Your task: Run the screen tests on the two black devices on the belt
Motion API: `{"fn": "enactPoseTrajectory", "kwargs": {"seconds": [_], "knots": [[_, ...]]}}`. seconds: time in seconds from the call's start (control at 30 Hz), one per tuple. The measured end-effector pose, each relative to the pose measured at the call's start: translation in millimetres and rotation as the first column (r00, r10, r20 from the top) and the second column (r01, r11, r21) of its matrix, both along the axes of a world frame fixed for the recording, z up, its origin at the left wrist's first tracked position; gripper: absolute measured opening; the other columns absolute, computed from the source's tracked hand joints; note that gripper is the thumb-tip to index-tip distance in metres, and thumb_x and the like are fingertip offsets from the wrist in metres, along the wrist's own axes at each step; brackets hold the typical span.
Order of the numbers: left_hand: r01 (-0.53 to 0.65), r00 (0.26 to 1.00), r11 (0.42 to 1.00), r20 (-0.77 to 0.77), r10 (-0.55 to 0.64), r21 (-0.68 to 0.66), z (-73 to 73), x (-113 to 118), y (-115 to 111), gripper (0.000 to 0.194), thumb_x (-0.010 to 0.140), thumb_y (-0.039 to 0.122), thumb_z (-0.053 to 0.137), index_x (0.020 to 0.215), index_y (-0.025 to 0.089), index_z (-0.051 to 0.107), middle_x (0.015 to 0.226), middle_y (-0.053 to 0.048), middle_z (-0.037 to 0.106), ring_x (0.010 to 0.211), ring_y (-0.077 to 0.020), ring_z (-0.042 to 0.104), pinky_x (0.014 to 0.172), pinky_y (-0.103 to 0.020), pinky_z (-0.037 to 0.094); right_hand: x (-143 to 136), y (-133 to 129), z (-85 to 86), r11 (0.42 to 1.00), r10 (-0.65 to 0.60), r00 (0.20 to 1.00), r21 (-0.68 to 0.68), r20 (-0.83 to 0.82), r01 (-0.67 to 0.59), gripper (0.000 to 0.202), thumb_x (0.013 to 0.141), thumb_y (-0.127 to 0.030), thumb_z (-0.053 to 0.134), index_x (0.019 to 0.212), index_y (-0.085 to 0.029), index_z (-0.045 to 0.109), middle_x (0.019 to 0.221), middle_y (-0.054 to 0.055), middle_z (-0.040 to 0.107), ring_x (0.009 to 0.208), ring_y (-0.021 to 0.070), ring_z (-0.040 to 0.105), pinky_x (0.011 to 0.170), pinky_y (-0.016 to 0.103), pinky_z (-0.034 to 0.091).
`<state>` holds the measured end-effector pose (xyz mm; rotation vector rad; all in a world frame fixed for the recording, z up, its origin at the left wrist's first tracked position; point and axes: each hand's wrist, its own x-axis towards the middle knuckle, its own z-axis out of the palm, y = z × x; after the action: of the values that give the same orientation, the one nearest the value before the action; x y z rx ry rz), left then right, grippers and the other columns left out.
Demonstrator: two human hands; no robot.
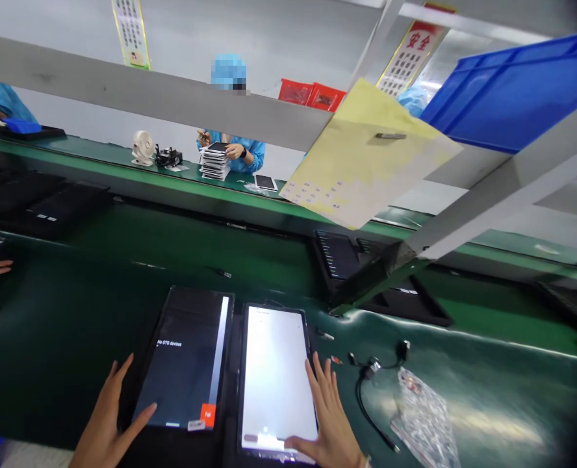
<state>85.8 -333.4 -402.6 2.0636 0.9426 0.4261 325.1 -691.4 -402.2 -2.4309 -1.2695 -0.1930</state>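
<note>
Green matting carries two tablets side by side, long axes running away from the person: a dark-screened tablet (pixel 184 361) and a white-lit tablet (pixel 276 377). Left hand (pixel 106 422) lies flat and released on the dark one's left edge; right hand (pixel 330 422) rests open on the lit one's right edge, thumb on its screen. Bare mat lies left, while a black cable (pixel 371 390) and plastic bag (pixel 425 416) sit close on the right.

Two hands (pixel 104 422) (pixel 331 422) flat beside two tablets (pixel 185 359) (pixel 276 377)

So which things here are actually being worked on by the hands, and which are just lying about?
In hand:
- left hand on the dark tablet
- right hand on the white-screen tablet

Lying about:
- black cable
- plastic bag
- yellow sheet
- blue crate
- stack of tablets by a co-worker
</note>
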Motion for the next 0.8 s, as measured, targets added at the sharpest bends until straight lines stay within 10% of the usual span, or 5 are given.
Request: {"fn": "enactPoseTrajectory", "kwargs": {"seconds": [0.3, 0.43, 0.57, 0.8], "knots": [[-0.033, 0.994, 0.999, -0.105, 0.033, 0.001, -9.1, -5, 2, 0.088, 0.085, 0.074, 0.052, 0.159, 0.035, 0.024, 0.168, -0.011, 0.022, 0.153, -0.0447, 0.019, 0.108, -0.075, 0.04, 1, -1, -3.8, 0.999, -0.021, 1.0, 0.024, -0.001, 0.021, 0.142, 0.067, -0.084, 0.076, 0.164, -0.013, 0.0, 0.163, 0.029, 0.013, 0.146, 0.0582, 0.006, 0.102, 0.085, 0.028], [0.007, 0.995, 0.996, -0.101, 0.002, 0.086, -13.8, -5, 4, 0.086, 0.087, 0.072, 0.05, 0.16, 0.036, 0.021, 0.168, -0.012, 0.024, 0.154, -0.0454, 0.017, 0.108, -0.075, 0.041, 3, -4, -5.6, 0.984, -0.033, 0.992, 0.168, -0.125, 0.054, 0.115, 0.087, -0.084, 0.051, 0.164, -0.016, 0.0, 0.165, 0.025, 0.012, 0.147, 0.0533, 0.004, 0.102, 0.083, 0.03], [0.13, 0.99, 0.925, -0.098, -0.101, 0.358, -13.5, -2, 4, 0.088, 0.089, 0.069, 0.049, 0.16, 0.029, 0.017, 0.163, -0.017, 0.034, 0.153, -0.0456, 0.017, 0.115, -0.078, 0.028, 4, -5, -12.5, 0.954, -0.153, 0.975, 0.232, -0.159, 0.188, 0.069, 0.107, -0.048, 0.045, 0.164, -0.027, 0.012, 0.165, 0.016, 0.02, 0.151, 0.0443, 0.007, 0.105, 0.079, 0.033], [0.186, 0.98, 0.8, -0.171, -0.106, 0.571, -10.5, 1, 0, 0.09, 0.09, 0.07, 0.046, 0.161, 0.025, 0.014, 0.161, -0.023, 0.035, 0.148, -0.0521, 0.025, 0.103, -0.082, 0.039, 3, -4, -9.3, 0.953, -0.153, 0.987, 0.257, -0.044, 0.159, 0.041, 0.107, -0.024, 0.043, 0.148, -0.027, 0.048, 0.165, 0.008, 0.026, 0.152, 0.0407, 0.008, 0.11, 0.074, 0.031]]}}
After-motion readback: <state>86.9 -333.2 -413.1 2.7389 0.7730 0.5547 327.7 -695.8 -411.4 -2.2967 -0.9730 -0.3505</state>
